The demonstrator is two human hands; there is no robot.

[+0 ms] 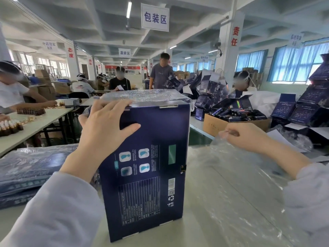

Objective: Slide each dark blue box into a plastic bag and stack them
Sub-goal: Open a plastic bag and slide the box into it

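A dark blue box (151, 166) stands upright on the table in the middle of the head view, its printed back facing me. My left hand (105, 127) grips its top left corner, fingers over the top edge and thumb on the face. My right hand (245, 138) pinches the edge of a clear plastic bag (236, 175) that lies on the table to the right of the box. Bagged dark blue boxes (30, 168) lie stacked flat at the left. Another bagged box (142, 95) sits behind the upright one.
A cardboard carton of dark cylinders (231, 120) and piles of open dark blue boxes (302, 107) stand at the right. Other people work at tables at the left and beyond. Loose plastic (293, 138) lies at the far right.
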